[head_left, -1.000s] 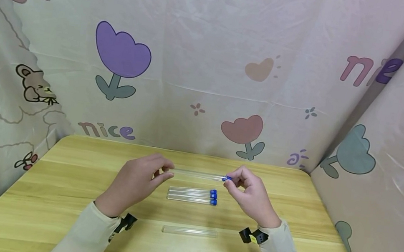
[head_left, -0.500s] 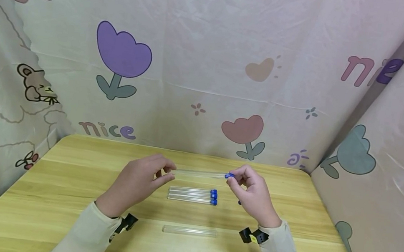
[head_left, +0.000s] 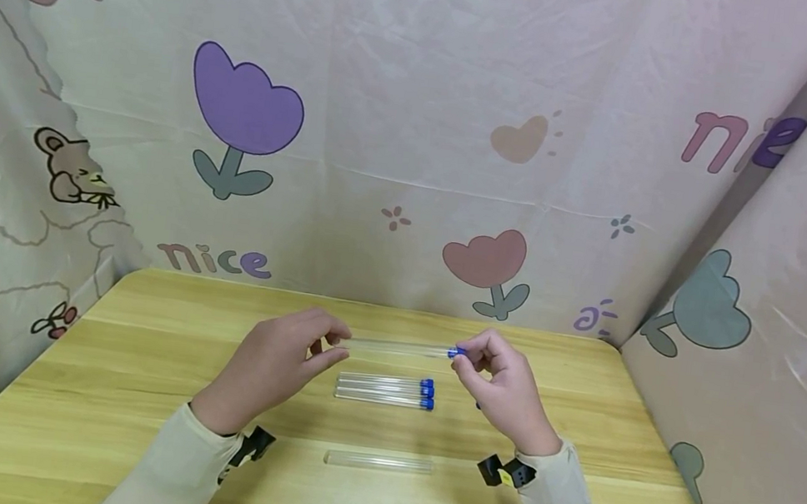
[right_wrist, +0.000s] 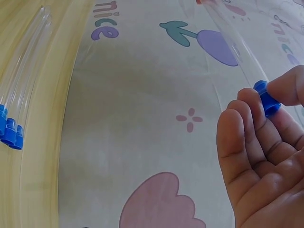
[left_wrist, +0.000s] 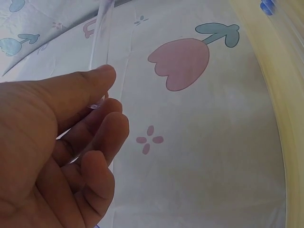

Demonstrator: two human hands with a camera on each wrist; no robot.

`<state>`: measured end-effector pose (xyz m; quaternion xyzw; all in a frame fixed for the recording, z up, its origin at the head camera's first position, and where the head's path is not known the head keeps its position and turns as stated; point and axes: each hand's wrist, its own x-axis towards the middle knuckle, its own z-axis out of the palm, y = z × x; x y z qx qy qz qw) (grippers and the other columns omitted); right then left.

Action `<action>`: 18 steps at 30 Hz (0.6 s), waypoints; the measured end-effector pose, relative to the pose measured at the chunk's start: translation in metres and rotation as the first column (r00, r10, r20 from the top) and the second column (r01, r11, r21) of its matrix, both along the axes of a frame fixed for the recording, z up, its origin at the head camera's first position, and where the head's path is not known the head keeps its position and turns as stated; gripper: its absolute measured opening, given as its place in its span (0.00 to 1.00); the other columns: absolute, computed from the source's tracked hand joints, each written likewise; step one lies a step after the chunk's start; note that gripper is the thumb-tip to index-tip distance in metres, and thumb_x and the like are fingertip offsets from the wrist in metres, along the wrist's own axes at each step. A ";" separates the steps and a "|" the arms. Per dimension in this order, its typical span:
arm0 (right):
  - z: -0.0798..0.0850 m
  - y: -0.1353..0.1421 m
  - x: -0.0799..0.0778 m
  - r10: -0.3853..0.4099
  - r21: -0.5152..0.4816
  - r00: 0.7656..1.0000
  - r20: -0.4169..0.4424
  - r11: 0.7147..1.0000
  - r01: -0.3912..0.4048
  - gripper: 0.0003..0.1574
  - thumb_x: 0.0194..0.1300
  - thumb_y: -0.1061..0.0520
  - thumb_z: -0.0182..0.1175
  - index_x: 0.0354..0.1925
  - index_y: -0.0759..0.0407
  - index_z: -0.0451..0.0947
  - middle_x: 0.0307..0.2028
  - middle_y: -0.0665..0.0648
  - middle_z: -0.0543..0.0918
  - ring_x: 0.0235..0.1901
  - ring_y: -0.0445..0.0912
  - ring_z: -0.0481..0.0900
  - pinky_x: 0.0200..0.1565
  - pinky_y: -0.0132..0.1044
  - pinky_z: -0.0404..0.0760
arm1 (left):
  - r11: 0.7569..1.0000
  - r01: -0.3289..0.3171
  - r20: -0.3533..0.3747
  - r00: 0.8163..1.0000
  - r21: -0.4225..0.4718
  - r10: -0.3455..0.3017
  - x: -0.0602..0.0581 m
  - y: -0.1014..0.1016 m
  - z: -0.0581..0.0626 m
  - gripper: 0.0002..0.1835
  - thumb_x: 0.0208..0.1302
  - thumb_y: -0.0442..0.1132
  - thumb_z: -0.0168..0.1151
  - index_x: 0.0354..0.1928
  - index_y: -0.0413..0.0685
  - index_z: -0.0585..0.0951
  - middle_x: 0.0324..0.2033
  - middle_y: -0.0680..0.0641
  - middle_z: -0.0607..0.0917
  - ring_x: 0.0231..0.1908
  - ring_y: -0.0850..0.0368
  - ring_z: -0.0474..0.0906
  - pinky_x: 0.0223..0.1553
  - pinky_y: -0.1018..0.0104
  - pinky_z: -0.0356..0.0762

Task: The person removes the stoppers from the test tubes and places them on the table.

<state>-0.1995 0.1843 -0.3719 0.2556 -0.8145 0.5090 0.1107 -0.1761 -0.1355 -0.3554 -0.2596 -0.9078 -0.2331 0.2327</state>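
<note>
At 9 o'clock, left hand pinches a clear tube; right hand pinches its blue cap at 3.

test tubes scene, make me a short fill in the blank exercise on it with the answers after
1. The person's ____ hand pinches the blue cap of the held tube.
2. On the wooden table, ____ capped tubes lie side by side.
3. The loose tube lying nearest the person has no blue ____.

Missing words: right; three; cap
</note>
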 end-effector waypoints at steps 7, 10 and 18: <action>0.001 -0.001 0.000 -0.002 0.017 0.999 -0.033 1.000 0.002 0.09 0.72 0.64 0.64 0.49 0.58 0.81 0.32 0.51 0.83 0.29 0.43 0.80 0.33 0.33 0.79 | 1.000 -0.007 0.011 1.000 -0.004 0.007 0.000 0.000 0.000 0.11 0.63 0.44 0.76 0.44 0.55 0.86 0.38 0.59 0.86 0.30 0.69 0.78 0.31 0.72 0.78; 0.001 -0.001 0.000 0.001 0.021 0.999 -0.041 1.000 -0.001 0.07 0.73 0.63 0.64 0.48 0.57 0.82 0.32 0.50 0.82 0.30 0.43 0.79 0.36 0.33 0.80 | 1.000 -0.016 0.006 1.000 -0.008 0.016 0.000 0.000 0.000 0.10 0.64 0.45 0.75 0.45 0.54 0.86 0.37 0.59 0.85 0.31 0.69 0.77 0.31 0.72 0.78; 0.000 -0.001 0.000 0.014 0.012 0.999 -0.046 1.000 -0.013 0.06 0.74 0.63 0.62 0.47 0.57 0.81 0.34 0.54 0.82 0.31 0.43 0.77 0.38 0.33 0.79 | 1.000 -0.016 -0.019 1.000 0.009 0.016 0.001 0.000 0.001 0.09 0.63 0.44 0.76 0.42 0.55 0.86 0.34 0.61 0.83 0.30 0.69 0.76 0.30 0.71 0.77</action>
